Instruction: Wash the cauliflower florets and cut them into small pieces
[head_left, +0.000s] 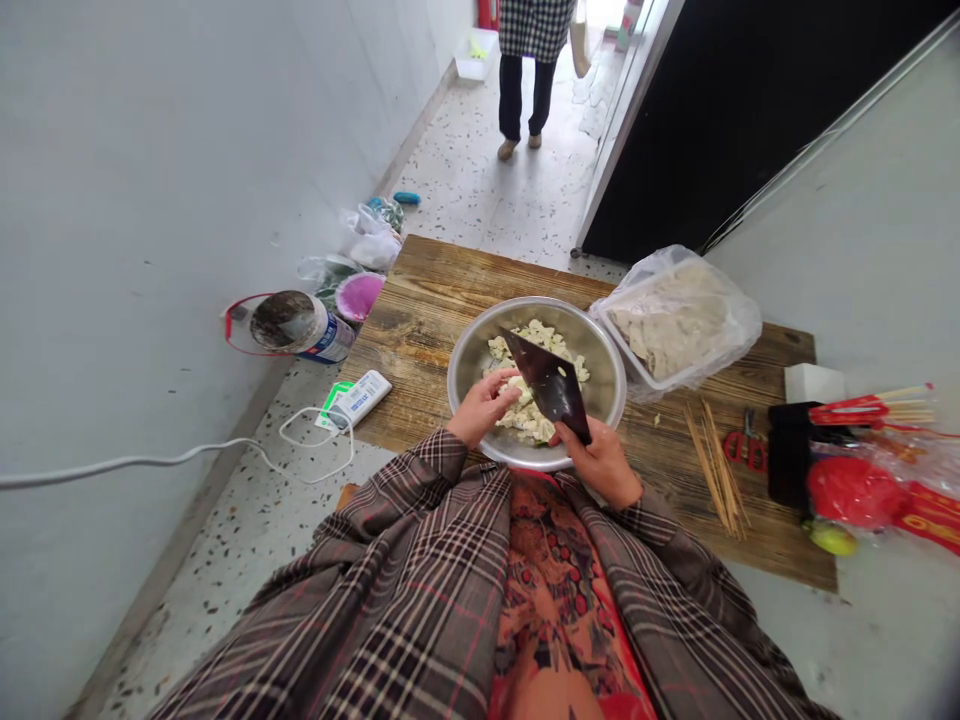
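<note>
A wide metal bowl (611, 400) stands on the wooden table, with pale, torn-looking food pieces (540, 335) inside. My right hand (600, 460) grips a dark cleaver (551, 378) by its lower end, its broad blade tilted up and to the left over the bowl. At the bowl's left side is my left hand (485, 405), fingers bent around or against some pale pieces close to the blade. What exactly those fingers hold is too small to make out.
On the wooden table (427, 300), a plastic-wrapped tray (675, 320) adjoins the bowl's right side. Farther right lie wooden skewers (716, 470), red scissors (745, 450) and a black box (789, 455). A bucket (304, 325) stands left. A person (529, 60) is in the passage.
</note>
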